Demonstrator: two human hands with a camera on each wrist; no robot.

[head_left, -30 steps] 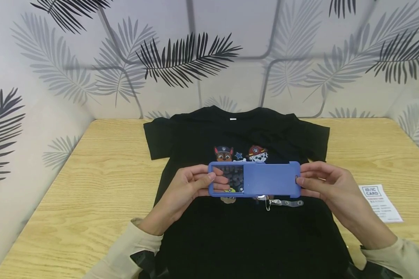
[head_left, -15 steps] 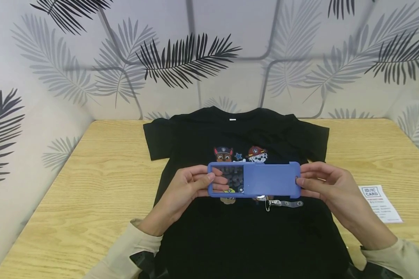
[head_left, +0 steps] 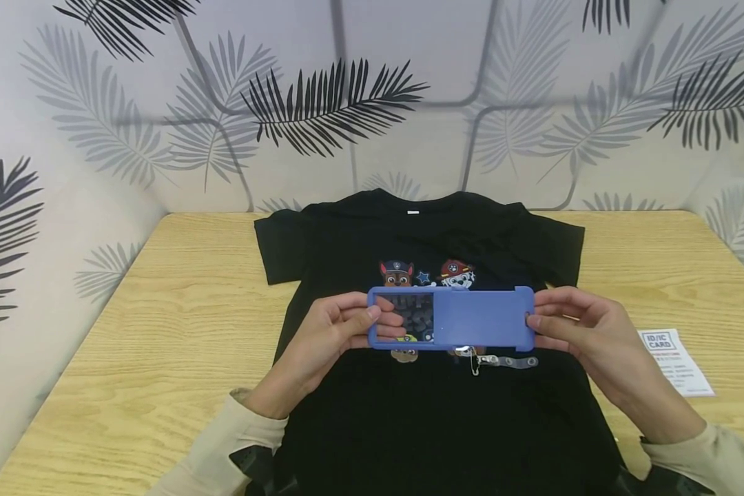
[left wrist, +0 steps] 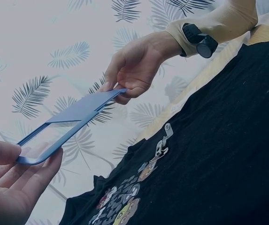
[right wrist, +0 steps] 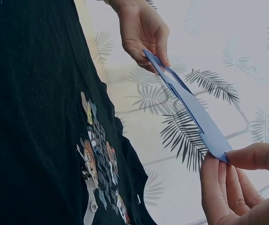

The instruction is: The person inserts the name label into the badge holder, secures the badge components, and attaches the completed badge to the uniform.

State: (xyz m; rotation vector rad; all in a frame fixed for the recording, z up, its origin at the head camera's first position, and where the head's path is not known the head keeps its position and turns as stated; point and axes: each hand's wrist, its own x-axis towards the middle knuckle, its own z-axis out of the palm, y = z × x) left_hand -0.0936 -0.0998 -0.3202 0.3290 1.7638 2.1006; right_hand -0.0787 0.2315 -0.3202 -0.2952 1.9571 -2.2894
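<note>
A blue plastic card holder (head_left: pixel 483 318), with a solid sliding panel on its right part and a see-through window on its left, is held level above a black T-shirt (head_left: pixel 446 420). My left hand (head_left: pixel 313 348) pinches its left end, thumb on top and fingers behind, visible through the window. At the opposite end, my right hand (head_left: pixel 607 355) pinches the edge near a small slot. Both wrist views show the holder (left wrist: pixel 80 110) raised off the shirt. Below it on the shirt lies a badge clip with a clear snap strap (head_left: pixel 511 362).
The T-shirt is spread on a wooden table (head_left: pixel 180 324), cartoon dogs printed on its chest. A white paper card (head_left: pixel 682 365) printed "ID/IC CARD" lies to the right, beside my right forearm. Leaf-patterned wall covering (head_left: pixel 409 138) stands behind and at the sides.
</note>
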